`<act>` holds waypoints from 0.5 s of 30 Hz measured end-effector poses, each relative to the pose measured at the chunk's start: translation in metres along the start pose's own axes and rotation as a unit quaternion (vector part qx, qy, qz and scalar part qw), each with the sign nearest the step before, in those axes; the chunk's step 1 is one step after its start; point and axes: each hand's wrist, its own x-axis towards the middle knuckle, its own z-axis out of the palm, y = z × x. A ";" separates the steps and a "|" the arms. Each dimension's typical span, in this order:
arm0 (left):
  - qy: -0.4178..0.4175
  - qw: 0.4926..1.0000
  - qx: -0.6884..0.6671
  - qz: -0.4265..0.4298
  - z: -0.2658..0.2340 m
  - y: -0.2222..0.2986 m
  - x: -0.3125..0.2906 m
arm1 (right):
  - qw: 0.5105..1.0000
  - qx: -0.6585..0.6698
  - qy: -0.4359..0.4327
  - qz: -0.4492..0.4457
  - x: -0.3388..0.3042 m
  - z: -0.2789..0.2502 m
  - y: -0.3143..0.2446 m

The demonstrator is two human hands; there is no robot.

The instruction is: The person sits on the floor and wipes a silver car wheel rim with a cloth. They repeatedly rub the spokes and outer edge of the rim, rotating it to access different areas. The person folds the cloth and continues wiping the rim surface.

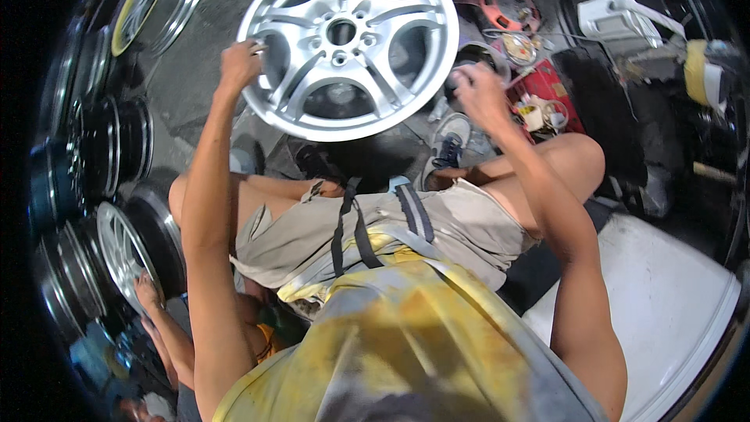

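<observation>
A silver alloy wheel (328,121) with paired spokes and a round centre hole is in front of me, face up, above my feet. My left hand (243,66) is closed on its left rim edge, fingers curled over the lip. Just off the wheel's right edge, my right hand (479,95) has its fingers bent together. Something small and dark may be at those fingertips, but blur hides what it is.
Several dark wheels (117,144) stand along the left, beside a silver wheel (125,254) touched by another person's hand (147,291). A yellow-rimmed wheel (117,39) leans far left. At right are a red box (564,87), a white plastic stool (617,17) and a white panel (648,289).
</observation>
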 end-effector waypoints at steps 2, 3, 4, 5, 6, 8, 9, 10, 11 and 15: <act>-0.095 0.991 -0.090 -0.013 -0.014 0.043 -0.025 | 0.994 -0.068 0.015 -0.080 0.008 -0.020 -0.033; -0.127 0.963 0.080 0.223 -0.007 0.022 -0.030 | 0.986 -0.068 -0.014 -0.153 0.010 -0.013 -0.049; -0.196 0.973 0.031 0.116 -0.010 0.054 -0.035 | 0.973 -0.082 -0.035 -0.213 0.010 -0.012 -0.053; -0.247 0.969 -0.003 0.000 -0.017 0.085 -0.044 | 0.969 -0.055 -0.088 -0.222 0.008 -0.001 -0.057; -0.295 0.955 -0.035 -0.017 -0.009 0.080 -0.051 | 0.969 -0.034 -0.132 -0.205 0.001 0.012 -0.076; -0.255 0.965 -0.061 -0.025 0.005 0.073 -0.062 | 0.942 -0.092 -0.165 -0.276 -0.005 0.038 -0.095; -0.236 0.969 -0.071 -0.022 0.003 0.082 -0.062 | 0.934 -0.091 -0.180 -0.293 -0.008 0.045 -0.100; -0.215 0.973 -0.081 -0.018 -0.002 0.088 -0.060 | 0.932 -0.088 -0.202 -0.287 -0.011 0.054 -0.103; -0.222 0.967 -0.122 -0.023 -0.007 0.088 -0.057 | 0.929 -0.084 -0.226 -0.282 -0.016 0.062 -0.106; -0.073 0.970 -0.230 0.010 -0.041 0.079 -0.059 | 0.925 -0.021 -0.306 -0.223 -0.021 0.077 -0.126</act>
